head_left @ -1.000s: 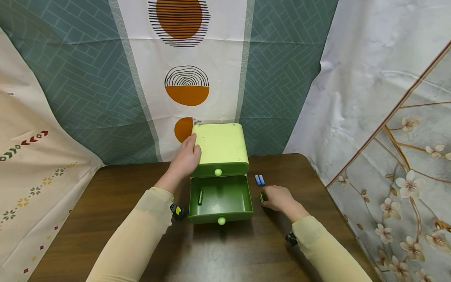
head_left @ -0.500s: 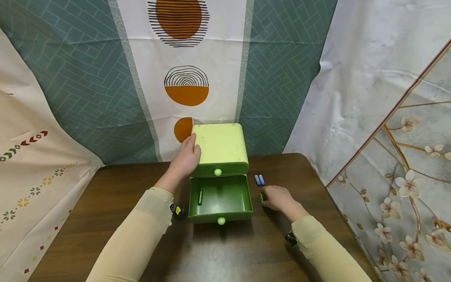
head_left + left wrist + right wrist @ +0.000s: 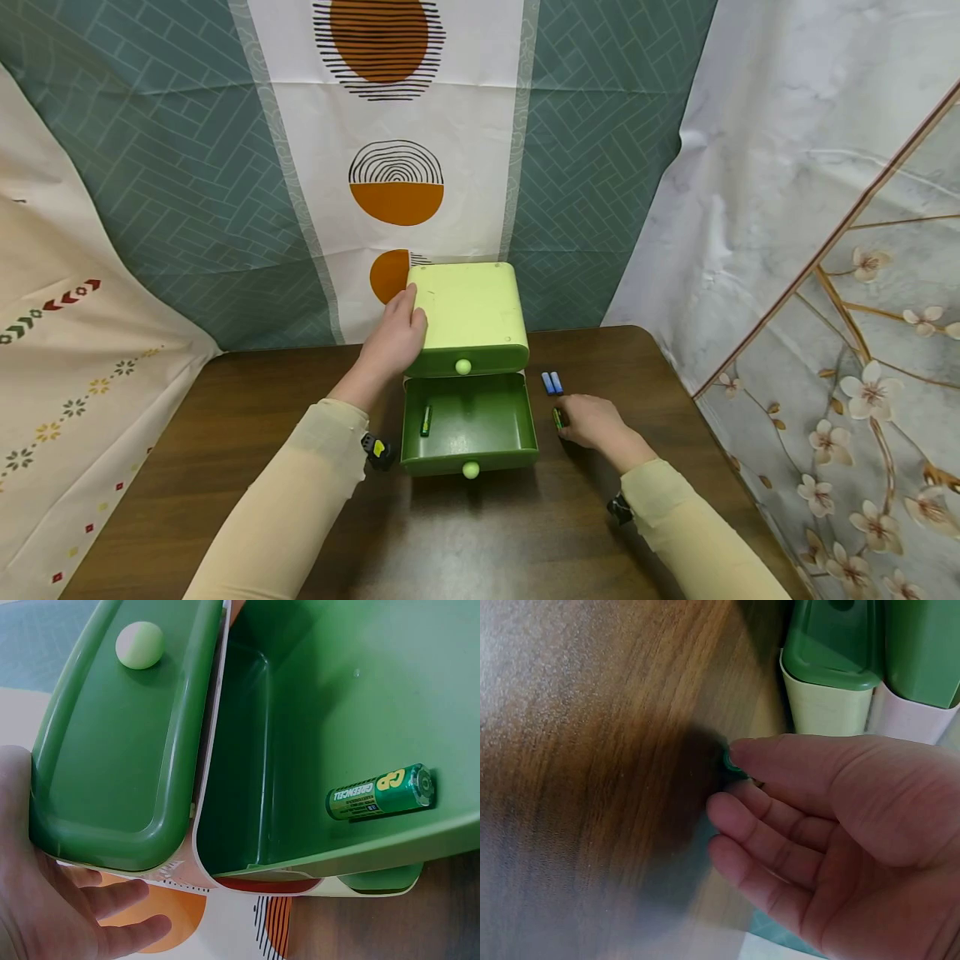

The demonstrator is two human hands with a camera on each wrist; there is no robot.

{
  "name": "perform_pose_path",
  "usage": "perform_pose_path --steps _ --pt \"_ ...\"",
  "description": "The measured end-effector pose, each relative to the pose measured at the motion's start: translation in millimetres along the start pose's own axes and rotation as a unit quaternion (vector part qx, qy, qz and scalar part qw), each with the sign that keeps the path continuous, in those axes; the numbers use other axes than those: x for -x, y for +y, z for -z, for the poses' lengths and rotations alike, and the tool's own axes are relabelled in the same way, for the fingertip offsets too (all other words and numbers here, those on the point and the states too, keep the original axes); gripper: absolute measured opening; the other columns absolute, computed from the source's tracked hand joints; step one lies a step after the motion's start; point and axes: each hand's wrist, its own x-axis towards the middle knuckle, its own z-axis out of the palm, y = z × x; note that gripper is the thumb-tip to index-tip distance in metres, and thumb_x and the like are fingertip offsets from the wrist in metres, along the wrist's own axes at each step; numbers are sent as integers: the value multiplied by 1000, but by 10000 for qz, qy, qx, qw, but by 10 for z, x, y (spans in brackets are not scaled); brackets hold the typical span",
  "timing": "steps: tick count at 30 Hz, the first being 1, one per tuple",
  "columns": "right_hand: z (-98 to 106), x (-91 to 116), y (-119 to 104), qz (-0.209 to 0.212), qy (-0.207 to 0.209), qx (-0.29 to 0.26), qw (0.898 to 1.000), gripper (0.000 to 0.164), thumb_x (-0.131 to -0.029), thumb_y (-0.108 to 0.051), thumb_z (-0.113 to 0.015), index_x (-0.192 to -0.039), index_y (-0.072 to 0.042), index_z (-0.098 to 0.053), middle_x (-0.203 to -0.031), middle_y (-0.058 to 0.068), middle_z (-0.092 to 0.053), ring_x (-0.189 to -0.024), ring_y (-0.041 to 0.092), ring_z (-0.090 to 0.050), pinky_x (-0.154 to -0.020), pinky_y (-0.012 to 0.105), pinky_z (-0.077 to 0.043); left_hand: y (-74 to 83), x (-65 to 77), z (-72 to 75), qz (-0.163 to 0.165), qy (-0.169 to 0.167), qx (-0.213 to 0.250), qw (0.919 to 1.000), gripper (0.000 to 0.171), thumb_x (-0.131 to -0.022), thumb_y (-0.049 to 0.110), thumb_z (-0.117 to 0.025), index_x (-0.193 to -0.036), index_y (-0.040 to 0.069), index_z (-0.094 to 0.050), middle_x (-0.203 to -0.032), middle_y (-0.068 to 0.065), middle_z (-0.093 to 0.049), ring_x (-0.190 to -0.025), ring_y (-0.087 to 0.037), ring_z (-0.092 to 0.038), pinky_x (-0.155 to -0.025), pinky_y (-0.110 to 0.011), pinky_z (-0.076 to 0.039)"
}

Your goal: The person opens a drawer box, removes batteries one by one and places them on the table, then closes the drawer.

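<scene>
A small drawer cabinet [image 3: 468, 304] with a pale yellow top stands on the table. My left hand [image 3: 396, 332] rests against its upper left side, its fingers loosely extended in the left wrist view. The lower green drawer [image 3: 471, 461] is pulled out; a green GP battery [image 3: 381, 793] lies inside near its left wall. To the right of the drawer, my right hand [image 3: 596, 422] pinches another green battery [image 3: 557, 418] between thumb and finger, low over the table. In the right wrist view only the green end of that battery [image 3: 733, 762] shows; my fingers hide the rest.
Two blue-and-white batteries [image 3: 552, 383] lie side by side just beyond my right hand. The upper drawer [image 3: 431, 362] is closed, with a round pale knob. Patterned cloth [image 3: 615, 167] hangs behind the brown wooden table [image 3: 247, 467] and at both sides.
</scene>
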Motion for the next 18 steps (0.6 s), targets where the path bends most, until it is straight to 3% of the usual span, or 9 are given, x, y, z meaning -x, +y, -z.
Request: perform_pose_path --steps 4,8,11,17,18 --pt "-38 8 29 95 126 97 9998 26 -91 -24 -91 -110 -15 -76 -87 -2 -66 -80 20 -63 -70 48 -56 5 5 2 -5 1 24 10000 69 -117 40 -22 -180 15 -10 -184 -16 -11 -167 -40 -18 -131 -62 -20" --pt "202 144 -165 -144 -129 -193 9996 26 -91 -19 -91 -111 -13 -76 -84 -1 -65 -80 21 -62 -74 50 -57 7 8 2 -21 1 9 10000 69 -117 40 -22 -180 14 -9 -183 -17 -11 -167 -40 -18 -132 -62 -20" --pt "195 171 -141 -17 -15 -218 9998 25 -92 -22 -90 -110 -14 -76 -85 -2 -64 -80 19 -61 -74 47 -56 6 7 2 -30 -6 -11 10000 69 -117 40 -22 -180 14 -9 -183 -17 -11 -167 -40 -18 -132 -62 -20" --pt "244 234 -173 63 115 -121 9998 19 -94 -20 -88 -95 -16 -70 -78 -3 -59 -75 18 -56 -69 44 -52 6 3 4 -31 -7 25 10000 69 -117 40 -22 -180 14 -9 -183 -17 -12 -167 -39 -18 -132 -61 -19" --pt "337 276 -265 -74 31 -113 9999 20 -93 -15 -88 -92 -14 -69 -76 -2 -58 -74 19 -57 -69 45 -53 5 2 5 -28 -4 28 10000 69 -117 40 -22 -180 14 -10 -183 -16 -12 -167 -39 -18 -132 -61 -19"
